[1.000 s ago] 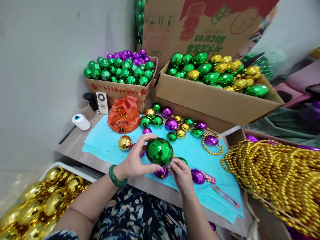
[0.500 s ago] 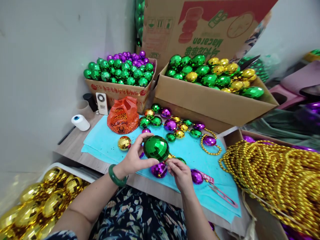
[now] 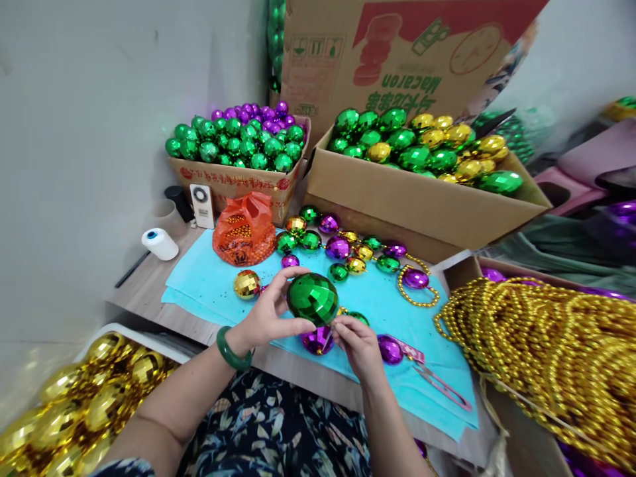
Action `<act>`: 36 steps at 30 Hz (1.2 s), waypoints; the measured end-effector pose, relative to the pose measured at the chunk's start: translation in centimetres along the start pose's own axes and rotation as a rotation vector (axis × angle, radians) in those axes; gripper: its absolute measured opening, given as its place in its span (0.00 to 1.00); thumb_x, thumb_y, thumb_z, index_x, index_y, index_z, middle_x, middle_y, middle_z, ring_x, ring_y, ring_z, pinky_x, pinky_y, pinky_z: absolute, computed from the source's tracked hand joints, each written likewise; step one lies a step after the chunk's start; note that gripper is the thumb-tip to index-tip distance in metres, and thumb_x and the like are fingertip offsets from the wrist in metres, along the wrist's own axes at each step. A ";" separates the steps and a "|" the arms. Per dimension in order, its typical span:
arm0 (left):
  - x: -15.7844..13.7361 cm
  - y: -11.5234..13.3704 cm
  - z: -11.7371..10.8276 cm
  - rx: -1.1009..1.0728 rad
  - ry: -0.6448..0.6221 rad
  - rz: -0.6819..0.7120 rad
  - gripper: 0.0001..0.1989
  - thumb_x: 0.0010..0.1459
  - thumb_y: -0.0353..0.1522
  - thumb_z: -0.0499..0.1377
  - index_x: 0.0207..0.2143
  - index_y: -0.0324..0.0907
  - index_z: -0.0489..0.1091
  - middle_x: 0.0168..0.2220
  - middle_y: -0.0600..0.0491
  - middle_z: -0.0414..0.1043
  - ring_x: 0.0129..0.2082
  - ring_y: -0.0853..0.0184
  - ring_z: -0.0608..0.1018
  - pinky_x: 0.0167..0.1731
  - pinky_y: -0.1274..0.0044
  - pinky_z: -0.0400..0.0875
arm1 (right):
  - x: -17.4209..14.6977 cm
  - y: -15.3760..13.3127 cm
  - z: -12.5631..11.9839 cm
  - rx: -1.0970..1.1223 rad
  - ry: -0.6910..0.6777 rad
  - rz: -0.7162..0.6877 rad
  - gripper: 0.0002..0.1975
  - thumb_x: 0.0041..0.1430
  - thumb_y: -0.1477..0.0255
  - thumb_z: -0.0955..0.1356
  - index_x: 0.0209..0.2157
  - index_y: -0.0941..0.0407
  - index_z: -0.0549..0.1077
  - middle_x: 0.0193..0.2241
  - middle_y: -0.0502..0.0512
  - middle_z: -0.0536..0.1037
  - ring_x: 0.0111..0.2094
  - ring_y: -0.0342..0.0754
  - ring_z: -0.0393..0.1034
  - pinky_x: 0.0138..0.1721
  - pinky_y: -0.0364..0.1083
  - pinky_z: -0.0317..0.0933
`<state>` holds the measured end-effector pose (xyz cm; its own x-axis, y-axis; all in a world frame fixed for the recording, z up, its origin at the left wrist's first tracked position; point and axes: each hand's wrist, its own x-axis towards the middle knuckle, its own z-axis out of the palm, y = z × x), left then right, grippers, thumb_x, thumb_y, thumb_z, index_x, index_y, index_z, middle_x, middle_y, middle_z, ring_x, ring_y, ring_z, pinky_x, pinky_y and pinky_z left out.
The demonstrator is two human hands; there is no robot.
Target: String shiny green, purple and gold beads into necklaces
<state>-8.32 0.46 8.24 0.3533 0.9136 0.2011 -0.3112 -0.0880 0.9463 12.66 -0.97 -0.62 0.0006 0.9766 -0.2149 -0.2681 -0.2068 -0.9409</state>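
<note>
Between thumb and fingers, my left hand grips a large shiny green faceted ball above the blue cloth. My right hand is pinched at the ball's lower right side; what its fingertips hold is too small to make out. Just under the green ball sits a purple ball. Another purple ball rests right of my right hand, close to pink-handled thread snips. To the left of my left hand is a gold ball.
A strand of coloured balls lies across the blue cloth. Behind it stand a box of green and gold balls and a smaller box. An orange bag and thread spool are left; gold bead strings are right.
The green ball has shifted very slightly right and down in my left hand. My right hand keeps its pinch in nearly the same place.
</note>
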 end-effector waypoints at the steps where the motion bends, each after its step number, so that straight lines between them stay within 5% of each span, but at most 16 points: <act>1: 0.0 -0.1 0.0 -0.012 -0.002 -0.002 0.36 0.45 0.31 0.69 0.55 0.48 0.58 0.52 0.47 0.64 0.52 0.58 0.70 0.51 0.69 0.68 | 0.0 0.0 0.0 -0.003 -0.003 -0.002 0.13 0.40 0.63 0.76 0.26 0.58 0.77 0.16 0.51 0.72 0.18 0.41 0.61 0.18 0.40 0.52; 21: 0.2 -0.2 -0.5 -0.005 -0.073 -0.014 0.38 0.44 0.32 0.69 0.56 0.49 0.57 0.53 0.47 0.64 0.54 0.56 0.70 0.52 0.66 0.67 | -0.1 -0.3 -0.3 -0.059 -0.012 -0.008 0.15 0.40 0.61 0.76 0.26 0.57 0.78 0.16 0.51 0.72 0.18 0.41 0.62 0.17 0.40 0.52; 36: 0.1 -0.9 0.2 -0.093 -0.010 0.016 0.36 0.44 0.34 0.70 0.55 0.49 0.59 0.53 0.48 0.65 0.53 0.56 0.70 0.51 0.66 0.67 | -0.1 0.4 -0.1 0.022 -0.025 0.051 0.14 0.39 0.62 0.76 0.25 0.57 0.77 0.15 0.50 0.71 0.17 0.41 0.60 0.17 0.40 0.50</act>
<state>-7.86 0.56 7.50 0.3567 0.9082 0.2187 -0.3969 -0.0646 0.9156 12.67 -1.16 -0.95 -0.0375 0.9660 -0.2557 -0.2885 -0.2555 -0.9228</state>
